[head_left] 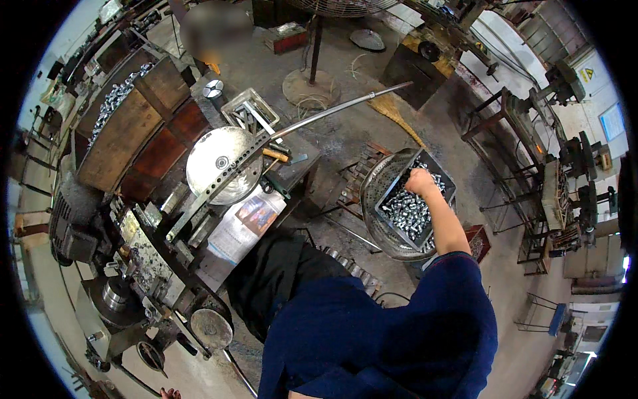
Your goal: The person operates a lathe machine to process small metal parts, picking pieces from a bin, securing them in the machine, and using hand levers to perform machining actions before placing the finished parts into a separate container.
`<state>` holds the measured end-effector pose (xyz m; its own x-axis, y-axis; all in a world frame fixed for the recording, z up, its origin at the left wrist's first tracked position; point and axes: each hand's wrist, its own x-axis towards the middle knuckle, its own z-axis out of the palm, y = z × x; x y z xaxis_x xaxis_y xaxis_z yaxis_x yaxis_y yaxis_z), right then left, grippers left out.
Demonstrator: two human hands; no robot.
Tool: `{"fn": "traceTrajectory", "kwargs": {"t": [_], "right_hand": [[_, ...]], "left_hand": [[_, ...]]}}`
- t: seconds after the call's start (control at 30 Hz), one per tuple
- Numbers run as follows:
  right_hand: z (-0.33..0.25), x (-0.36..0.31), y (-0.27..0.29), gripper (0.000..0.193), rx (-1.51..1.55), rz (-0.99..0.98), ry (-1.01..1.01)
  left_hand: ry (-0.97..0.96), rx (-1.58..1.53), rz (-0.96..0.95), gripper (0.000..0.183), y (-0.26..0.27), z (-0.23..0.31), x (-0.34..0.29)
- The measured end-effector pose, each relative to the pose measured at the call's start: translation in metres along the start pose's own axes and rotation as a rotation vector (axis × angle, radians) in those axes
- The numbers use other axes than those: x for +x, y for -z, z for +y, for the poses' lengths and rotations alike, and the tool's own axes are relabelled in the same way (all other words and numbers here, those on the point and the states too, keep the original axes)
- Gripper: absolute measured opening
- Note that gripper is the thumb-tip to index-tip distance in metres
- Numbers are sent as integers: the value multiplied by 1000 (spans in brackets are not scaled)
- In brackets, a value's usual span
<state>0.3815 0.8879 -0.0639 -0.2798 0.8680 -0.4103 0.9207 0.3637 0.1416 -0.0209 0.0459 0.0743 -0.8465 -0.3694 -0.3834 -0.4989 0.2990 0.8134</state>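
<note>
My right hand (pixel 420 182) reaches into a square grey metal tray (pixel 444 174) heaped with small shiny metal parts (pixel 407 211). Its fingers are curled closed at the far side of the heap; what they hold, if anything, is hidden. The tray rests on a large round perforated metal basin (pixel 367 199). Of my left hand (pixel 171 394) only some fingertips show at the lower left edge, spread a little, with nothing seen in them. They are below a lathe's handwheel (pixel 151 357), apart from it.
Left of me stands a lathe with a chuck (pixel 116 294). A round metal disc (pixel 222 163), a long perforated lever bar (pixel 229 174) and a newspaper (pixel 244 223) lie on the bench. Beyond are a broom (pixel 395 113), a fan stand (pixel 312 86) and a wooden bin (pixel 136 126) of metal parts.
</note>
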Motion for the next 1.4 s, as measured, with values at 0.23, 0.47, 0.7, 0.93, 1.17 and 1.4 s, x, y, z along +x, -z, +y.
{"fn": "traceTrajectory", "kwargs": {"t": [0.23, 0.47, 0.7, 0.93, 1.17, 1.4], "right_hand": [[-1, 4, 15, 42, 83, -49, -67], [8, 13, -2, 43, -3, -9, 29], [13, 21, 8, 44, -62, -112, 98], [58, 70, -26, 34, -197, -47, 362], [38, 44, -10, 33, 95, -30, 199], [59, 89, -56, 30, -101, 95, 468]], "left_hand": [[-40, 16, 0, 47, 2, -7, 2], [-60, -18, -57, 50, 18, -26, 23], [-9, -3, -51, 51, 19, -23, 23], [-37, 24, -42, 49, 5, -10, 8], [-46, 79, -14, 49, 14, -17, 6], [-18, -127, -62, 41, 35, -48, 69]]}}
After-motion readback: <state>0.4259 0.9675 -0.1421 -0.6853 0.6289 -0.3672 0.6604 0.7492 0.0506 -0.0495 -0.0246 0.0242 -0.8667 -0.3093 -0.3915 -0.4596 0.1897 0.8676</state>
